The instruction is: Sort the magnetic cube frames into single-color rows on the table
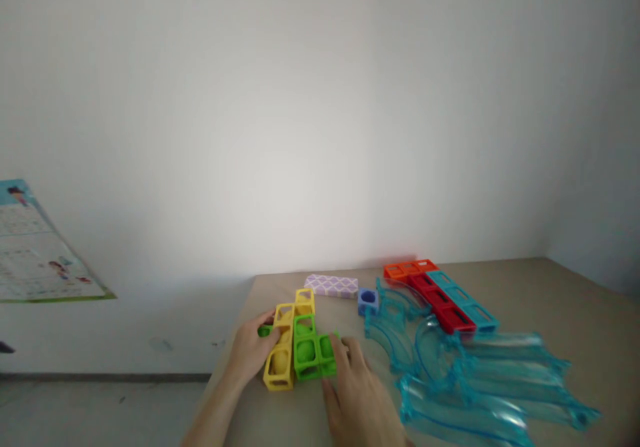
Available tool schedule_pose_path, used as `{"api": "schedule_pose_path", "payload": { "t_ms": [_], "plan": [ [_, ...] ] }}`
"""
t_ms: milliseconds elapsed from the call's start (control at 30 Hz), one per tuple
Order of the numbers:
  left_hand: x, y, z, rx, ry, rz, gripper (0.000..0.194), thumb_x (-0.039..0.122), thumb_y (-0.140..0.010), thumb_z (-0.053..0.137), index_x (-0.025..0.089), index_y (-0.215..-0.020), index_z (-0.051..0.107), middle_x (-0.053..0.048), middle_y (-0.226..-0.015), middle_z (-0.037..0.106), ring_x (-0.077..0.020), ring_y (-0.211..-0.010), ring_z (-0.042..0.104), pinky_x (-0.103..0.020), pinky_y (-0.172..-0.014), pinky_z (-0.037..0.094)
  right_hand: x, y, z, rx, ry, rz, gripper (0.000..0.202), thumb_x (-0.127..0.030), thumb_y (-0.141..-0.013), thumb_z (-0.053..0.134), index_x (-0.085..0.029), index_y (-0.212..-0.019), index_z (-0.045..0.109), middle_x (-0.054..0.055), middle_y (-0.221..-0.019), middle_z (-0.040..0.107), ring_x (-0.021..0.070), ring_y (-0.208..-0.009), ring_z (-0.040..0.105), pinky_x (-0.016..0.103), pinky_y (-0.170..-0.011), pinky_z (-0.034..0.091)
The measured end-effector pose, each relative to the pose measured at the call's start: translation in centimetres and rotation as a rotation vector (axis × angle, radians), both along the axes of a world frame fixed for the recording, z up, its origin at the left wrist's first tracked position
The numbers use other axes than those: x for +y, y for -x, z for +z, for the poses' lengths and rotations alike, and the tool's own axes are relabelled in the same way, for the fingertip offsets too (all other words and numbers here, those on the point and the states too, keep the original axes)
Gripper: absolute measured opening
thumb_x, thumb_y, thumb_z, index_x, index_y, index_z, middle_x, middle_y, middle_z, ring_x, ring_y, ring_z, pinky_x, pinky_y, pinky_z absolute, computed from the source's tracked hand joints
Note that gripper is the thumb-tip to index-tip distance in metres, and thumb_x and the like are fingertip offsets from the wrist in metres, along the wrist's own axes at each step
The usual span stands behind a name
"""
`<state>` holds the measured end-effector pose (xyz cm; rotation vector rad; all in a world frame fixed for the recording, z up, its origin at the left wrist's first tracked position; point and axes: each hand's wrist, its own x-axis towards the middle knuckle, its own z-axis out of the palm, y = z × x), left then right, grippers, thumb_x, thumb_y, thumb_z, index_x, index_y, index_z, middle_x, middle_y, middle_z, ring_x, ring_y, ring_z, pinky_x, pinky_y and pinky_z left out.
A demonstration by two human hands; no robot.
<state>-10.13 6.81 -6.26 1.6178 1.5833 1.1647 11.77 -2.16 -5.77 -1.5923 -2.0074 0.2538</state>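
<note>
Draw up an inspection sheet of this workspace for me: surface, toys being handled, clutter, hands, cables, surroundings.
Surface: beige tabletop.
Job's things: yellow blocks beside green blocks.
Clutter: translucent blue track pieces, red blocks, orange blocks, light-blue blocks, blue-violet block, purple patterned box.
Hands: left hand at the yellow blocks; right hand at the green blocks, exact grips unclear.
Cables: nothing seen.
Surroundings: pale wall, illustrated poster, grey floor.

I am facing a pale wall (pixel 320 133), brightest centrally; a poster (pixel 47 257) is hanging left of the tan table (pixel 530 297), above grey floor (pixel 100 410).
</note>
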Motion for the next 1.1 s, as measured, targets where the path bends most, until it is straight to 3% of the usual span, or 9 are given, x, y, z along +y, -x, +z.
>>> {"api": "schedule_pose_path", "payload": {
  "t_ms": [100, 200, 267, 400, 500, 667, 867, 967, 1100],
  "plan": [
    [-0.2, -0.1, 0.6, -0.023, 0.031, -0.066, 0.027, 0.023, -0.067, 0.071, 0.024, -0.093, 0.079, -0.005, -0.101, 0.077, -0.0306, -0.101, 0.067, -0.038, -0.095, 0.047, 2.5, 0.1, 3.9, -0.181, 0.09, 0.068, 0.035, -0.007, -0.084, 0.046, -0.014, -0.114, 0.064, 0.019, -0.106, 0.066, 0.0329, -0.096, 0.067, 0.046, -0.081, 0.055],
    [-0.4, -0.2, 1.1, -0.013, 0.043, -0.111, 0.027, 0.023, -0.067, 0.071, 0.025, -0.093, 0.079, -0.005, -0.103, 0.076, -0.0303, -0.101, 0.067, -0.037, -0.097, 0.046, 7.2, 1.0, 6.6, -0.215, 0.048, 0.267, 0.04, -0.009, -0.083, 0.053, -0.018, -0.122, 0.061, 0.016, -0.122, 0.062, 0.0305, -0.113, 0.06, 0.044, -0.094, 0.048],
    [-0.6, -0.3, 1.2, 0.014, 0.047, -0.145, 0.026, 0.022, -0.069, 0.07, 0.024, -0.093, 0.079, -0.005, -0.103, 0.076, -0.0298, -0.1, 0.067, -0.036, -0.095, 0.046, 10.3, 1.7, 7.1, -0.257, 0.069, 0.438, 0.044, -0.01, -0.077, 0.062, -0.026, -0.117, 0.065, 0.009, -0.122, 0.064, 0.0255, -0.109, 0.062, 0.037, -0.091, 0.049],
    [-0.7, -0.3, 1.2, 0.058, 0.046, -0.16, 0.023, 0.021, -0.071, 0.068, 0.022, -0.092, 0.077, -0.005, -0.095, 0.076, -0.0279, -0.094, 0.067, -0.033, -0.086, 0.048, 14.3, 2.8, 6.4, -0.355, 0.15, 0.7, 0.054, -0.008, -0.061, 0.075, -0.033, -0.109, 0.07, -0.004, -0.089, 0.071, 0.0163, -0.078, 0.067, 0.022, -0.066, 0.049],
    [-0.6, -0.2, 0.9, 0.035, 0.003, -0.129, 0.02, 0.019, -0.07, 0.069, 0.021, -0.089, 0.073, -0.005, -0.09, 0.074, -0.0254, -0.088, 0.067, -0.031, -0.081, 0.048, 15.2, 2.8, 5.6, -0.395, 0.135, 0.761, 0.053, -0.012, -0.067, 0.076, -0.034, -0.114, 0.067, -0.004, -0.093, 0.071, 0.0157, -0.078, 0.067, 0.021, -0.064, 0.047],
    [-0.3, -0.2, 0.3, -0.013, -0.025, -0.042, 0.025, 0.03, -0.069, 0.074, 0.019, -0.091, 0.068, -0.007, -0.089, 0.071, -0.0249, -0.083, 0.066, -0.032, -0.076, 0.049, 14.8, 2.2, 4.5, -0.413, 0.058, 0.632, 0.022, -0.031, -0.093, 0.058, -0.029, -0.113, 0.067, 0.003, -0.098, 0.072, 0.0208, -0.092, 0.068, 0.029, -0.078, 0.049],
    [-0.2, -0.6, -0.7, 0.067, -0.055, 0.028, 0.038, 0.022, -0.072, 0.064, 0.02, -0.109, 0.064, -0.005, -0.093, 0.07, -0.0218, -0.081, 0.065, -0.035, -0.077, 0.05, 13.8, 3.0, 3.7, -0.436, 0.006, 0.302, 0.028, -0.032, -0.096, 0.056, -0.016, -0.119, 0.06, 0.007, -0.104, 0.069, 0.021, -0.091, 0.068, 0.04, -0.08, 0.055],
    [-0.7, -0.7, -0.6, 0.205, -0.149, 0.048, 0.043, 0.018, -0.073, 0.061, 0.02, -0.115, 0.063, -0.006, -0.102, 0.069, -0.0226, -0.087, 0.064, -0.04, -0.082, 0.051, 13.7, 3.0, 4.6, -0.433, -0.001, 0.155, 0.027, -0.033, -0.097, 0.056, -0.015, -0.117, 0.06, 0.006, -0.104, 0.067, 0.0182, -0.088, 0.067, 0.038, -0.078, 0.057],
    [-2.4, -1.9, 0.9, 0.493, -0.494, 0.051, 0.033, 0.026, -0.086, 0.056, 0.022, -0.117, 0.066, -0.012, -0.119, 0.063, -0.0283, -0.114, 0.055, -0.05, -0.101, 0.042, 13.7, 1.8, 7.2, -0.414, -0.024, 0.018, 0.027, -0.03, -0.099, 0.05, -0.014, -0.12, 0.056, 0.008, -0.102, 0.069, 0.0209, -0.089, 0.069, 0.038, -0.078, 0.056]
  ]
}}
